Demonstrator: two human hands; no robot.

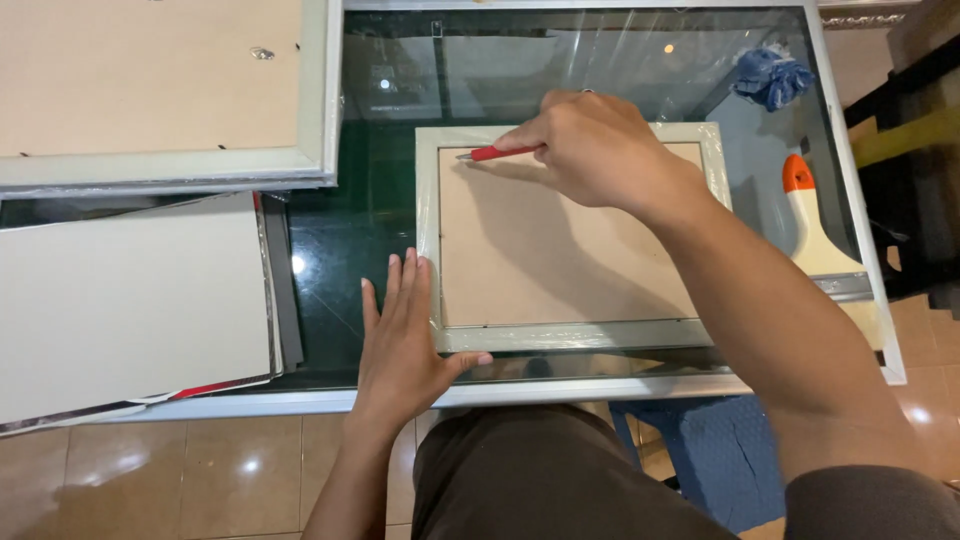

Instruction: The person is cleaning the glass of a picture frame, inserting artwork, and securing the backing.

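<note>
1. Head view, step in hand: I judge that I am working along the top inner edge of the small frame (575, 335), which lies face down on the glass table (380, 215) with its brown backing board (560, 250) showing. The frame is wrapped in clear film.

2. Head view, right hand (590, 150): my fingers are closed in a pinch on a red-handled tool (495, 153), held like a pen. Its tip points left and sits at the upper left corner of the backing board, at the seam where board meets frame. I take it for a small cutter or screwdriver, though the tip is too fine to tell.

3. Head view, left hand (405, 335): my fingers are spread flat and grip nothing. The palm presses on the glass, with the fingers and thumb touching the frame's lower left corner to steady it.

4. Position of the frame relative to my fingers: the frame lies between both hands, its top rail under the right hand, its lower left corner against the left.

5. Next move, as a judgement: it calls for a steady, shallow pull of the tip along the seam, with the left hand bracing so the frame cannot slide.

6. Surroundings: a larger frame (320, 100) lies upper left, a grey board (130, 300) beside it, a scraper (815, 230) and a blue cloth (770, 75) to the right.
</note>
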